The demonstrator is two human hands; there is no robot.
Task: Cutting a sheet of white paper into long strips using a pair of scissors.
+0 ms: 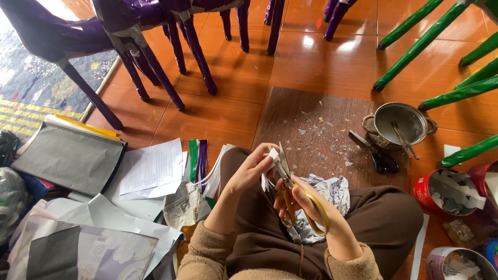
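I sit cross-legged on the floor in brown trousers. My left hand (252, 167) pinches a small white piece of paper (273, 154) above my knee. My right hand (306, 206) grips yellow-handled scissors (292, 194), whose blades point up and meet the paper's edge. Crumpled silvery paper (327, 189) lies in my lap under both hands.
A brown board (311, 124) littered with paper scraps lies ahead, with black scissors (374, 153) and a metal pot (399, 123) holding sticks. Red tins (447, 193) of scraps stand at the right. Paper sheets (150, 168) and a grey folder (67, 155) lie left. Purple chair legs (155, 72) and green ones (430, 41) stand beyond.
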